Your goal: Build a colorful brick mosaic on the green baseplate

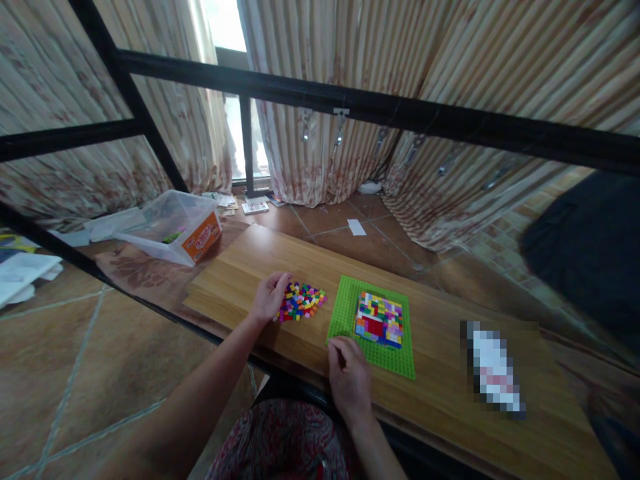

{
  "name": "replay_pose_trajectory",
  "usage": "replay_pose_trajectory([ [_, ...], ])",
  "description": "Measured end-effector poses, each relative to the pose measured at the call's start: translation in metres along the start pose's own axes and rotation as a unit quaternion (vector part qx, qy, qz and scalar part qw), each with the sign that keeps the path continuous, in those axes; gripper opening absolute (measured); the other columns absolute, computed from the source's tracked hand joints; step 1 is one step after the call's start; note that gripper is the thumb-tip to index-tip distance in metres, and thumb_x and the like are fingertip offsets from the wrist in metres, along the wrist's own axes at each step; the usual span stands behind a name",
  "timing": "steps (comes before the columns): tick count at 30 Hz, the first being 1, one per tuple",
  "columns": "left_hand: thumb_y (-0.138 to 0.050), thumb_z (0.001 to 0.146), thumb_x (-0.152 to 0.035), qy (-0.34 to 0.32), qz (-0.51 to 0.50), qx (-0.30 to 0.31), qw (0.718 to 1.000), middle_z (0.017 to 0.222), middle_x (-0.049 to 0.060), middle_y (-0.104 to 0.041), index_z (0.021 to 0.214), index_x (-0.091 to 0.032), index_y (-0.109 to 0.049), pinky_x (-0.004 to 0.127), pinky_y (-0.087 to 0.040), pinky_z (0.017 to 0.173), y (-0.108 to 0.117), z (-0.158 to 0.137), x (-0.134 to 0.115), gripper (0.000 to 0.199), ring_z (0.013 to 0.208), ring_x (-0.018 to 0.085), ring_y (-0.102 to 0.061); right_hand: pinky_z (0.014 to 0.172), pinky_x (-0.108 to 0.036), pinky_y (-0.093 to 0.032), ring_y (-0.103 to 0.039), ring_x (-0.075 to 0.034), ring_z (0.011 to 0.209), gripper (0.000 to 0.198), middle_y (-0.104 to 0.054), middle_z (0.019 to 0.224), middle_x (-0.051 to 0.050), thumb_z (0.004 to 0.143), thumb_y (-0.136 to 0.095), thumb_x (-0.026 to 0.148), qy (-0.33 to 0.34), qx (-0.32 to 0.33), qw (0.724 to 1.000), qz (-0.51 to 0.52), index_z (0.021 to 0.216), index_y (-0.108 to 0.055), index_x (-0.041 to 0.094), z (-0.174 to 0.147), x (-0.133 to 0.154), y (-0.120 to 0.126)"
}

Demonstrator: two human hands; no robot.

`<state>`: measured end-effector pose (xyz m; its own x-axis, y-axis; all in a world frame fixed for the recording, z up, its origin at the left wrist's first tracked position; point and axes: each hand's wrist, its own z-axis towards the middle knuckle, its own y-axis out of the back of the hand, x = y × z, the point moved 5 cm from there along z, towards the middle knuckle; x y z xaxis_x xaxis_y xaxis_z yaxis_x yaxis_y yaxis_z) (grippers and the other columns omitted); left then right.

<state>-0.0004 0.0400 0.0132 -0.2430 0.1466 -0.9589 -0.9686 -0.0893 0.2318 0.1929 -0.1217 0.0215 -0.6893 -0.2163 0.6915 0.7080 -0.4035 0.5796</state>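
Note:
My left hand point(269, 297) rests at the left edge of a pile of small coloured toy bricks point(303, 303), its fingers curled in with the thumb on top. Whether a brick is between its fingertips is too small to tell. My right hand point(351, 375) is closed at the near left corner of a green studded baseplate point(340, 313), and what its fingers hold, if anything, is hidden. On the baseplate sits a flat block of many-coloured bricks point(380, 320), with a red patch on its near side.
A wooden table point(430, 400) carries all this. To its right lies a blurred-out white object point(493, 367). At the back left stands a clear plastic bin point(173, 227) with an orange label. A black metal rail point(280, 87) crosses in front of striped curtains point(330, 153).

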Motion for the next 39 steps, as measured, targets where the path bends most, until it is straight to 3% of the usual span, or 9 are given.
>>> replay_pose_trajectory([
  [5,-0.047,0.086,-0.052,0.027,-0.116,-0.075,0.99,0.098,0.009,-0.073,0.091,-0.014,-0.07,0.034,-0.051,0.09,0.013,-0.001,0.003,0.045,0.097,0.022,-0.066,0.081,-0.033,-0.049,-0.063,-0.018,0.091,0.02,-0.069,0.095,-0.006,0.095,-0.048,0.024,0.053,0.001,0.997,-0.058,0.095,-0.067,0.022,-0.005,-0.002,-0.008],
  [8,-0.05,0.085,-0.05,0.015,-0.109,-0.101,0.989,0.102,0.01,-0.072,0.095,-0.014,-0.069,0.035,-0.049,0.094,0.027,-0.013,-0.003,0.042,0.101,0.022,-0.065,0.082,-0.034,-0.048,-0.063,-0.019,0.091,0.019,-0.069,0.096,-0.006,0.095,-0.048,0.024,0.064,0.0,0.996,-0.068,0.096,-0.067,0.022,-0.006,-0.002,-0.009],
  [13,-0.06,0.079,-0.037,-0.004,0.057,-0.053,0.997,0.1,0.008,-0.07,0.102,-0.018,-0.067,0.036,-0.051,0.089,0.05,-0.056,-0.011,0.031,0.094,0.021,-0.065,0.084,-0.035,-0.047,-0.063,-0.02,0.093,0.019,-0.069,0.095,-0.007,0.095,-0.047,0.023,0.067,0.006,0.995,-0.077,0.097,-0.066,0.021,-0.007,-0.003,-0.011],
  [16,-0.062,0.077,-0.031,-0.036,0.19,-0.037,0.98,0.105,0.008,-0.067,0.095,-0.022,-0.07,0.038,-0.049,0.093,0.059,-0.078,-0.016,0.021,0.101,0.024,-0.062,0.085,-0.036,-0.047,-0.063,-0.02,0.093,0.018,-0.069,0.095,-0.007,0.095,-0.048,0.023,0.073,0.003,0.994,-0.078,0.096,-0.066,0.022,-0.009,-0.003,-0.013],
  [23,-0.061,0.081,-0.033,-0.075,0.304,0.004,0.95,0.098,0.008,-0.066,0.081,-0.023,-0.069,0.04,-0.05,0.088,0.042,-0.087,-0.026,0.013,0.096,0.025,-0.062,0.083,-0.035,-0.047,-0.062,-0.02,0.093,0.02,-0.069,0.096,-0.007,0.095,-0.046,0.022,0.088,-0.004,0.993,-0.084,0.095,-0.066,0.022,-0.009,-0.003,-0.014],
  [32,-0.058,0.081,-0.033,-0.099,0.303,-0.016,0.948,0.087,0.007,-0.066,0.072,-0.022,-0.063,0.036,-0.051,0.079,0.03,-0.083,-0.033,0.014,0.084,0.023,-0.063,0.08,-0.032,-0.049,-0.062,-0.019,0.087,0.021,-0.068,0.089,-0.005,0.094,-0.046,0.019,0.067,-0.007,0.997,-0.038,0.089,-0.066,0.023,-0.003,0.004,-0.011],
  [35,-0.058,0.08,-0.036,-0.085,0.271,-0.006,0.959,0.083,0.005,-0.066,0.071,-0.022,-0.061,0.033,-0.053,0.071,0.033,-0.084,-0.04,0.017,0.076,0.021,-0.064,0.076,-0.029,-0.051,-0.063,-0.017,0.084,0.022,-0.068,0.087,-0.004,0.094,-0.046,0.022,0.042,-0.017,0.999,0.024,0.087,-0.067,0.024,-0.005,0.007,0.0],
  [39,-0.059,0.079,-0.039,-0.073,0.227,0.019,0.971,0.07,0.001,-0.065,0.076,-0.023,-0.061,0.031,-0.053,0.065,0.03,-0.085,-0.043,0.016,0.066,0.019,-0.065,0.078,-0.028,-0.054,-0.065,-0.016,0.088,0.02,-0.069,0.092,-0.005,0.094,-0.048,0.025,-0.011,-0.074,0.995,0.071,0.09,-0.068,0.025,-0.016,-0.007,0.038],
])
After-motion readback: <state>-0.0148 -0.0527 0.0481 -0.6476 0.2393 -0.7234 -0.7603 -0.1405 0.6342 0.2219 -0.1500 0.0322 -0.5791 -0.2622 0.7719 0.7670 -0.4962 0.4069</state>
